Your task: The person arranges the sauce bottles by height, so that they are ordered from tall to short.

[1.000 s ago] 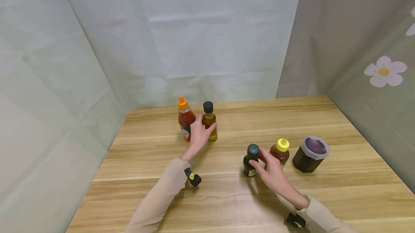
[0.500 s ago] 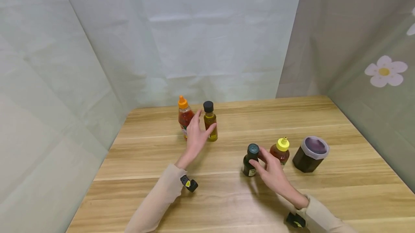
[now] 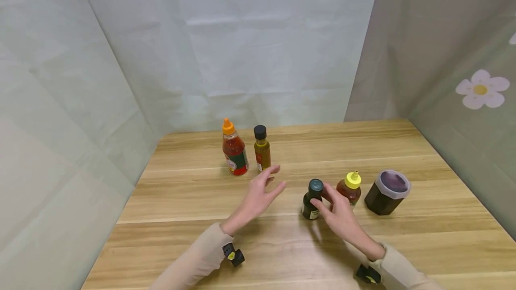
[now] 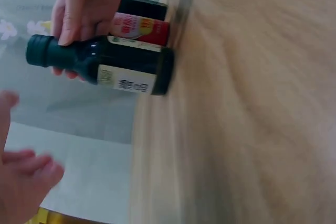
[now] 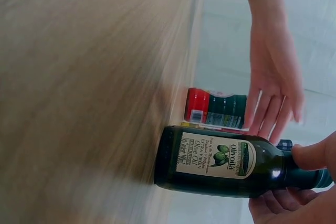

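Observation:
A dark green olive oil bottle point(image 3: 310, 208) stands upright on the table; its Olivoila label point(image 5: 215, 156) faces the right wrist camera. My right hand point(image 3: 341, 218) pinches its neck between thumb and fingers. To the left, my left hand point(image 3: 258, 196) hovers over the wood with fingers extended, holding nothing. Just behind its fingertips stands a slim bottle of yellowish liquid point(image 3: 263, 152) with a black cap. Beside that is a red sauce squeeze bottle point(image 3: 235, 153) with an orange nozzle cap.
A squeeze bottle with a yellow cap point(image 3: 352, 180) stands behind my right hand, partly hidden by it. Farther right is a dark faceted jar point(image 3: 382, 198) with a pale purple lid. Fabric curtains point(image 3: 266, 57) border the wooden table point(image 3: 193, 200) at the back and sides.
My left hand has come away from the slim black-capped bottle, moving toward me and slightly right. That bottle stays in place. My right hand keeps its hold on the olive oil bottle.

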{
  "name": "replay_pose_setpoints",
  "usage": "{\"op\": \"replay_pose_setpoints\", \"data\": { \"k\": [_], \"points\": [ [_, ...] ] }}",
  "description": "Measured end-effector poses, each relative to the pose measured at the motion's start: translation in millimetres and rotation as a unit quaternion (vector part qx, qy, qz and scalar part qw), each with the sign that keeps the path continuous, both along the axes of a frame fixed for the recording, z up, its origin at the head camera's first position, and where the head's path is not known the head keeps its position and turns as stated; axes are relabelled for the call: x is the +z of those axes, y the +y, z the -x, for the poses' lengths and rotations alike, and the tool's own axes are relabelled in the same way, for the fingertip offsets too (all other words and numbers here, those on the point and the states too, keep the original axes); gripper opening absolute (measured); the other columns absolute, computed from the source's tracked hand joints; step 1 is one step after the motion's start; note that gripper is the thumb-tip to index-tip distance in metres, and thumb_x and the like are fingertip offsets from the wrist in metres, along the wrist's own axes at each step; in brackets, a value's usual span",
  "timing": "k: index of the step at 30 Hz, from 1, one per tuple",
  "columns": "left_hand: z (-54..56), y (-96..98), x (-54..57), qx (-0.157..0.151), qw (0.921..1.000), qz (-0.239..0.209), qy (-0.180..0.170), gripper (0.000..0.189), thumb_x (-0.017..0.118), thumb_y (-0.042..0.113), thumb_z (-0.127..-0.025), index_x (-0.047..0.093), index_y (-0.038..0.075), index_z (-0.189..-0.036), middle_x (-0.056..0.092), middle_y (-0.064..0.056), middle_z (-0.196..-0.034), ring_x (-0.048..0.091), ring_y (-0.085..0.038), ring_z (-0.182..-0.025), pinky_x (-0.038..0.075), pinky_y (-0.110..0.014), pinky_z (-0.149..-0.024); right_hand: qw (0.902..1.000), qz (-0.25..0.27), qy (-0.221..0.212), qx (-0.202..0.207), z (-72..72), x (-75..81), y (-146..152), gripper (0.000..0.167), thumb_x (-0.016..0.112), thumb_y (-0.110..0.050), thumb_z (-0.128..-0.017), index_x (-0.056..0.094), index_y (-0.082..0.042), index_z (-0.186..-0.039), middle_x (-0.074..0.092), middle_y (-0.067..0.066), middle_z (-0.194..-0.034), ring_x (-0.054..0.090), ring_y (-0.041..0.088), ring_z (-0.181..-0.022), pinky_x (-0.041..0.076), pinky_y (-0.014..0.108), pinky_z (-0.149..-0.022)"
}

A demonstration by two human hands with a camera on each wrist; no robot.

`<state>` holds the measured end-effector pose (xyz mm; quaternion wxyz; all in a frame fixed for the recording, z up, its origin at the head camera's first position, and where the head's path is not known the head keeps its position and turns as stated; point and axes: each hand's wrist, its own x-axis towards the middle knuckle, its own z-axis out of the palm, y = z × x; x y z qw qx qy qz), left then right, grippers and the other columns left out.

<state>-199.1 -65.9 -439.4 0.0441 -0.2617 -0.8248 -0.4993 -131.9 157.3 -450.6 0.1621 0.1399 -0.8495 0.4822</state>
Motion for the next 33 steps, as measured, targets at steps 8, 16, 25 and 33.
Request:
{"op": "replay_pose_setpoints", "data": {
  "k": [8, 16, 25, 33],
  "points": [
    [-7.6, 10.1, -13.0, -0.145, 0.9815, 0.101, -0.076, 0.073, 0.066, 0.039, -0.091, 0.036, 0.005, -0.148, 0.046, -0.014, -0.148, 0.047, -0.025, -0.134, 0.042, -0.038, -0.111, 0.9998, 0.008, -0.016, 0.005, -1.2, -0.4, 0.8, 0.037, 0.068, -0.006, -0.089, 0.058, -0.004, -0.125, 0.067, 0.017, -0.119, 0.064, 0.036, -0.11, 0.054, 0.05, -0.091],
    [-8.9, 27.0, -22.7, -0.162, 0.9777, 0.094, -0.095, 0.071, 0.079, 0.027, -0.081, 0.047, 0.001, -0.14, 0.052, -0.015, -0.142, 0.053, -0.024, -0.129, 0.047, -0.028, -0.105, 0.9998, 0.004, -0.018, 0.004, -0.6, -0.2, 0.8, 0.036, 0.068, -0.005, -0.088, 0.059, -0.003, -0.122, 0.068, 0.017, -0.118, 0.064, 0.038, -0.11, 0.054, 0.051, -0.09],
    [-11.7, 45.8, -28.0, -0.126, 0.9865, 0.021, -0.103, 0.061, 0.083, 0.021, -0.076, 0.06, 0.008, -0.13, 0.065, -0.008, -0.128, 0.061, -0.019, -0.119, 0.05, -0.018, -0.096, 0.9999, 0.0, -0.014, 0.007, -0.5, -0.1, 1.3, 0.035, 0.068, -0.007, -0.089, 0.059, -0.005, -0.122, 0.068, 0.016, -0.118, 0.064, 0.036, -0.111, 0.054, 0.051, -0.09],
    [-14.2, 54.9, -28.7, -0.103, 0.9926, 0.027, -0.059, 0.051, 0.084, 0.021, -0.075, 0.066, 0.008, -0.121, 0.069, -0.007, -0.12, 0.065, -0.015, -0.111, 0.052, -0.014, -0.089, 0.9998, 0.003, -0.017, 0.013, -0.2, 1.3, 1.1, 0.035, 0.068, -0.006, -0.089, 0.059, -0.005, -0.122, 0.068, 0.016, -0.119, 0.063, 0.036, -0.112, 0.054, 0.05, -0.091]
  ]
}}
